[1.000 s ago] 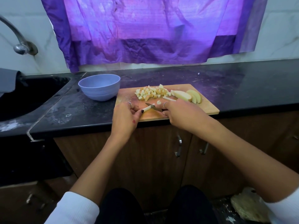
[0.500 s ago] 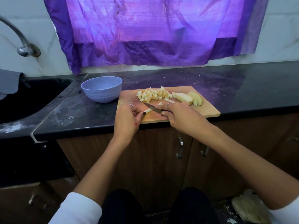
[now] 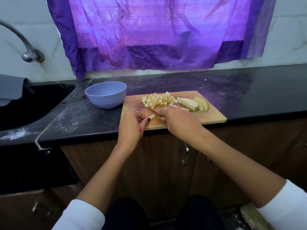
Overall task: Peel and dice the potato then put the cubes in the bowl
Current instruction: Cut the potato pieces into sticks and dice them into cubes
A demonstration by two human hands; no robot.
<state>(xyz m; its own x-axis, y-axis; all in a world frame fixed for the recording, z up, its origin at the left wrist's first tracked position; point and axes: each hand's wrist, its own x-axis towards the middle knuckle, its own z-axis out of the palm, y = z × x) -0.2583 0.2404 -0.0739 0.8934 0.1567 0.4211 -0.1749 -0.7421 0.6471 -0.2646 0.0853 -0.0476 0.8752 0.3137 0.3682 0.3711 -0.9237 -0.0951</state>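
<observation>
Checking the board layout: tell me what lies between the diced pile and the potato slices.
Head view: one thick potato wedge lies between the cube pile and the slices.

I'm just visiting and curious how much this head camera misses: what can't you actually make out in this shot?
- Knife handle, head view: hidden inside the right hand.
- Near end of the potato stick: covered by the left hand.
- Bowl contents: its near wall blocks the inside.
- Tap: spout cut off by the left edge.
- Object on the floor: cut off by the bottom edge, unidentifiable.
</observation>
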